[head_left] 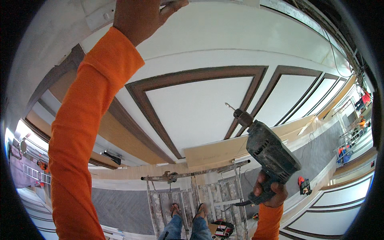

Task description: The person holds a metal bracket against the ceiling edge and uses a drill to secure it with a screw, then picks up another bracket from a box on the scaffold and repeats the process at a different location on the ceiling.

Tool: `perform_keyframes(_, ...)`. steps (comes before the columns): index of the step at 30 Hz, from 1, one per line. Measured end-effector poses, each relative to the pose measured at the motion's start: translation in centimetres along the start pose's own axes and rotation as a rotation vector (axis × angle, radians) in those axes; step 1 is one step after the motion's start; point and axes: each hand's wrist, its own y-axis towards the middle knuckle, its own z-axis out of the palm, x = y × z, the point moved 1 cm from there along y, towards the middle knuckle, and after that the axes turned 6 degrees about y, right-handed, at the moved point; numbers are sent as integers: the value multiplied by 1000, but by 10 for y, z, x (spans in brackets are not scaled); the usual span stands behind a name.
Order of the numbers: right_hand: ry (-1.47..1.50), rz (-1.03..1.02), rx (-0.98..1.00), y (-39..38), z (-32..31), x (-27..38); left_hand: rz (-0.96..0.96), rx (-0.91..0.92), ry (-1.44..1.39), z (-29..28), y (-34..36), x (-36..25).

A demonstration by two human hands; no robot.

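Note:
My left hand (144, 16) is raised to the upper part of the white wall (204, 32), its thumb at a narrow strip along the top; the other fingers are cut off or hidden. My right hand (272, 192) grips the handle of a dark, dusty corded power drill (270, 152), tilted with its bit (232, 107) pointing up and left toward the wall. Behind the bit are white wall panels (196, 108) framed with dark brown moulding (192, 76).
I stand on a paint-spattered metal scaffold (196, 174). A loose board (216, 156) leans low along the wall. Cables (356, 68) hang at upper right. A red-and-black item (305, 186) lies on the floor. People (362, 100) in red and orange are among ladders (38, 174) at the sides.

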Motion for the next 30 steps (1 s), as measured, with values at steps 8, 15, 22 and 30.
perform_keyframes(8,-20,14,26,-2,-13,-12,31,-10,-22,2,-3,-3)
perform_keyframes(15,-17,-15,-9,-2,-19,-21,91,-96,30,6,-4,2)
perform_keyframes(22,17,18,-39,-3,-25,-28,16,-21,68,1,-1,-3)
perform_keyframes(30,20,26,-18,-2,-16,-18,57,-17,124,3,-5,2)
